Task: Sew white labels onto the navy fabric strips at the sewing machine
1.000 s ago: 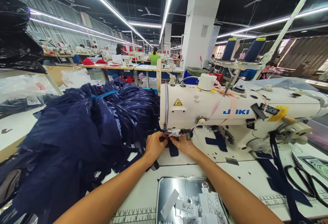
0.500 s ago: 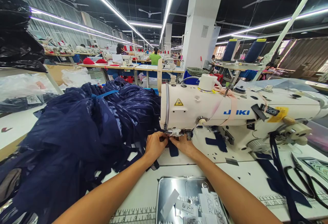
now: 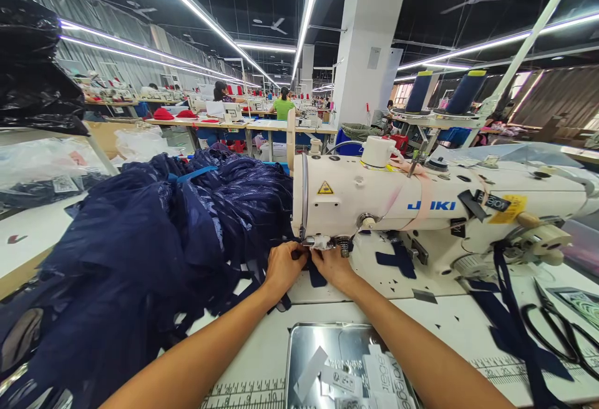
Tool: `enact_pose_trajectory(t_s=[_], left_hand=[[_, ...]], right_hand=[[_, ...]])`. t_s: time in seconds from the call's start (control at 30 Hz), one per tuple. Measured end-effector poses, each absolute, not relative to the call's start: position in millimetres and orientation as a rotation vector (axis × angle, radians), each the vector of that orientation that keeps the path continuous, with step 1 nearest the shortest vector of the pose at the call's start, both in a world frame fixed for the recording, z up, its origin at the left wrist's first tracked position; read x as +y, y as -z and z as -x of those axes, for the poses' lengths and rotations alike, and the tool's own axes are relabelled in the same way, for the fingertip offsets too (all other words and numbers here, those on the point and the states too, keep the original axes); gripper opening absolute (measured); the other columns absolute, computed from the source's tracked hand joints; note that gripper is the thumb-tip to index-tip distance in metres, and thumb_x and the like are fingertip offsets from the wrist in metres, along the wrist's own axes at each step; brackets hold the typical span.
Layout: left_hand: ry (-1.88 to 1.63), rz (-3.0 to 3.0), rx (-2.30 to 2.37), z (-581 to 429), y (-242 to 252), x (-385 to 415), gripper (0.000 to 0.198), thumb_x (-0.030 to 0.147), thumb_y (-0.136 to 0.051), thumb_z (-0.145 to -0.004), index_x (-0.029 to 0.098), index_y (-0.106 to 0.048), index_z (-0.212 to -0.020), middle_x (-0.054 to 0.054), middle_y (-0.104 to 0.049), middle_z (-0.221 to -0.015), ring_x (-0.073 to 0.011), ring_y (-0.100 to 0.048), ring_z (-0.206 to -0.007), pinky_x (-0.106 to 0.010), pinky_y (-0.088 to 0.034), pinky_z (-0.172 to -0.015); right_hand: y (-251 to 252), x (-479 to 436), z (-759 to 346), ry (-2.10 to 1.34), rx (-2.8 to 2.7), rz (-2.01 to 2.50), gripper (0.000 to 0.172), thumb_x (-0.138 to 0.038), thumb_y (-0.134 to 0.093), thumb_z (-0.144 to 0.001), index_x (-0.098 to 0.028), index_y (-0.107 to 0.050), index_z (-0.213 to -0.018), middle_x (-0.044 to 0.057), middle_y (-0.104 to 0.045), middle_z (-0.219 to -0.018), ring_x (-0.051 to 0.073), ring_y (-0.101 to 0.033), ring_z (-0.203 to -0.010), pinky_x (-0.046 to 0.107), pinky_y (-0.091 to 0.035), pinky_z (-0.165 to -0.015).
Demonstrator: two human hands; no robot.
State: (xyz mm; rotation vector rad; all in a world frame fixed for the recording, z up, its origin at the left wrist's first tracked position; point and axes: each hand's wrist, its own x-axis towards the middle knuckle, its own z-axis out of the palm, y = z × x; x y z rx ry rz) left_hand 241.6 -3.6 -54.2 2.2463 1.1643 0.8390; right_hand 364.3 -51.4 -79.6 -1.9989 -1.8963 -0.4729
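Note:
Both my hands meet under the head of a white sewing machine [image 3: 421, 203]. My left hand [image 3: 281, 267] has its fingers curled and pinches a small navy fabric strip [image 3: 316, 278] right at the presser foot. My right hand [image 3: 333, 265] presses the same strip from the right side, fingers bent onto it. A large heap of navy fabric [image 3: 140, 253] lies to the left, touching my left hand's side. The needle itself is hidden behind my fingers.
A shiny metal tray [image 3: 346, 365] with white labels sits near the front edge. Black scissors [image 3: 561, 334] and navy strips [image 3: 510, 315] lie at the right. Two navy thread cones [image 3: 463, 91] stand behind the machine. Other people work at distant tables.
Both hands stay at the presser foot; the view has shifted very slightly. Nothing was picked up or let go.

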Motion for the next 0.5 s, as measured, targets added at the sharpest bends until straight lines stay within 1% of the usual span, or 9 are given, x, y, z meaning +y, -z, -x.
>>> enact_pose_trajectory(t_s=[0.1,0.17,0.23,0.3,0.4,0.47,0.5], left_hand=[[-0.862,-2.26,1.136,-238.8,52.6,-6.7,0.015,0.01,-0.055,-0.068,0.018,-0.066,-0.077,0.001,-0.066,-0.073,-0.0135,-0.058,-0.069,-0.022,-0.04,-0.063],[-0.873,-2.276,1.118,-236.0,51.6,-9.1,0.017,0.008,-0.055,-0.068,0.018,-0.065,-0.077,0.0,-0.066,-0.077,-0.0145,-0.058,-0.074,-0.024,-0.04,-0.068],[-0.88,-2.329,1.102,-233.3,51.2,-11.1,0.016,0.007,-0.055,-0.068,0.018,-0.065,-0.076,-0.001,-0.065,-0.077,-0.0159,-0.058,-0.076,-0.026,-0.04,-0.071],[-0.89,-2.444,1.067,-231.4,51.4,-12.9,0.017,0.007,-0.055,-0.068,0.018,-0.065,-0.078,-0.002,-0.064,-0.077,-0.0172,-0.056,-0.078,-0.028,-0.038,-0.072],[-0.847,-2.694,0.928,-230.7,52.1,-16.7,0.017,0.011,-0.056,-0.071,0.021,-0.066,-0.081,-0.003,-0.064,-0.081,-0.019,-0.053,-0.081,-0.032,-0.035,-0.073],[-0.761,-2.806,0.855,-231.0,52.2,-19.9,0.015,0.013,-0.055,-0.073,0.022,-0.067,-0.074,-0.003,-0.063,-0.076,-0.019,-0.052,-0.08,-0.034,-0.032,-0.072],[-0.717,-2.819,0.855,-231.2,52.1,-21.2,0.016,0.014,-0.054,-0.074,0.022,-0.067,-0.07,-0.003,-0.062,-0.073,-0.0186,-0.052,-0.078,-0.034,-0.032,-0.072]], right_hand=[[70.9,-57.7,-365.9,0.332,-1.878,2.083,0.025,-0.017,-0.04,-0.082,-0.012,-0.064,-0.085,0.013,-0.064,-0.077,0.024,-0.06,-0.075,0.032,-0.044,-0.066],[63.6,-63.4,-370.3,0.229,-1.901,2.094,0.023,-0.016,-0.042,-0.079,-0.012,-0.064,-0.085,0.012,-0.064,-0.079,0.023,-0.059,-0.075,0.031,-0.043,-0.066],[55.6,-69.0,-375.1,0.114,-1.949,2.071,0.02,-0.013,-0.045,-0.075,-0.014,-0.063,-0.084,0.009,-0.065,-0.079,0.02,-0.059,-0.072,0.027,-0.042,-0.064],[46.9,-73.7,-378.1,-0.013,-2.016,2.022,0.018,-0.01,-0.047,-0.07,-0.017,-0.062,-0.077,0.003,-0.064,-0.073,0.015,-0.057,-0.066,0.022,-0.041,-0.059],[32.9,-79.2,-377.9,-0.422,-2.062,1.905,0.015,-0.007,-0.048,-0.065,-0.018,-0.059,-0.067,-0.003,-0.06,-0.063,0.01,-0.052,-0.058,0.017,-0.037,-0.052],[24.8,-81.2,-376.3,-0.727,-2.013,1.804,0.015,-0.006,-0.047,-0.065,-0.017,-0.056,-0.064,-0.004,-0.057,-0.061,0.009,-0.049,-0.056,0.016,-0.036,-0.051],[21.8,-81.6,-375.7,-0.822,-1.974,1.767,0.014,-0.006,-0.047,-0.065,-0.017,-0.056,-0.064,-0.004,-0.056,-0.06,0.009,-0.048,-0.056,0.017,-0.036,-0.051]])
